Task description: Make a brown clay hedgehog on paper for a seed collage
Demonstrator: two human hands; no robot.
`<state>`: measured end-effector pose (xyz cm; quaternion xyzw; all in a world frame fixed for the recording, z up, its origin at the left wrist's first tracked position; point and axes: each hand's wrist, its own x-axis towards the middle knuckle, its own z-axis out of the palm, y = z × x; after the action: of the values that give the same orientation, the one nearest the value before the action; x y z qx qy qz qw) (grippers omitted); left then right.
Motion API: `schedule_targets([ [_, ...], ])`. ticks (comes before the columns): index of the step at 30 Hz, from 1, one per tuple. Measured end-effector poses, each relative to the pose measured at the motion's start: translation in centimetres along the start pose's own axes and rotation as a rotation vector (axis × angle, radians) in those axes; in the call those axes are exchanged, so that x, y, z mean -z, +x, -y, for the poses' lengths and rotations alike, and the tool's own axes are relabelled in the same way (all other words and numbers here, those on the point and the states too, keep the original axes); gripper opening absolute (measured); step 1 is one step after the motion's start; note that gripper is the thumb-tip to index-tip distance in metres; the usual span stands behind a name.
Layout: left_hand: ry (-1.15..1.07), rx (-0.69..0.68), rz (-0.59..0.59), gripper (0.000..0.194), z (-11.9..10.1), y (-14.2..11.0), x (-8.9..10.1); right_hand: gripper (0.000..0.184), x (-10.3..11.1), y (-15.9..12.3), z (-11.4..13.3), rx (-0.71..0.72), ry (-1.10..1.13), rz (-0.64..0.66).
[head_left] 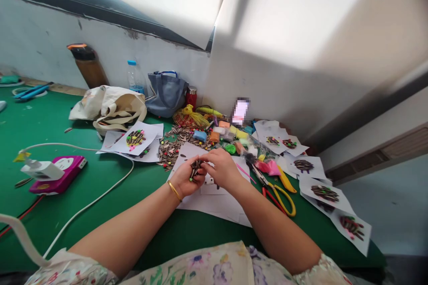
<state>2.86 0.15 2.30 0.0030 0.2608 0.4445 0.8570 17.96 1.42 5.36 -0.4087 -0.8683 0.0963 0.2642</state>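
My left hand (190, 177), with a gold bangle at the wrist, is cupped around a small bunch of striped sunflower seeds (195, 169); a green bit shows among them. Bent over that palm, my right hand (222, 167) has its thumb and fingers drawn together at the seeds. What its fingertips pinch, if anything, is hidden. Beneath both hands lie white paper sheets (203, 202), with a small card partly covered by the right hand. A large loose heap of sunflower seeds (170, 144), dotted with coloured beads, spreads just beyond the left hand.
Red-and-yellow-handled scissors (282, 200) and a yellow-handled tool (286, 181) lie right of the sheets. Coloured clay packs (239, 132) sit behind the hands. Seed-decorated papers (326, 193) line the right edge; another decorated paper (133, 139) lies left. A white cable (90, 205) crosses the green table.
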Motion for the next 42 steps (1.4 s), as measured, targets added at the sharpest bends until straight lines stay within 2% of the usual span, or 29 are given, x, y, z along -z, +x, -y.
schedule_targets([
  [7,0.037,0.033,-0.024,0.026,0.2,0.1,0.0,0.012,0.3,1.2,-0.7,0.057,-0.213,0.144],
  [12,0.049,0.099,0.004,0.025,0.2,0.2,0.3,0.012,0.5,1.3,-0.5,0.106,-0.222,0.108],
  [17,0.005,0.118,0.077,0.021,0.1,0.1,0.5,0.009,0.1,1.2,-0.7,-0.003,0.083,-0.067],
  [23,-0.043,0.108,0.203,0.021,-0.1,-0.4,0.4,0.008,-0.3,0.3,-1.8,-0.254,0.451,-0.155],
  [30,-0.016,0.062,0.210,0.024,-0.4,-0.1,0.6,0.020,-0.9,-2.6,-4.2,-0.465,0.780,-0.062],
  [34,0.021,0.033,0.154,0.026,-0.4,0.3,0.9,0.029,-1.4,-4.4,-5.3,-0.579,0.927,-0.005],
  [38,0.027,-0.006,0.071,0.026,-0.7,0.7,1.1,0.023,-1.5,-5.4,-6.0,-0.584,0.865,0.039],
  [42,0.027,-0.034,0.030,0.023,-0.8,0.8,1.1,0.017,-1.3,-5.7,-6.4,-0.453,0.599,0.077],
])
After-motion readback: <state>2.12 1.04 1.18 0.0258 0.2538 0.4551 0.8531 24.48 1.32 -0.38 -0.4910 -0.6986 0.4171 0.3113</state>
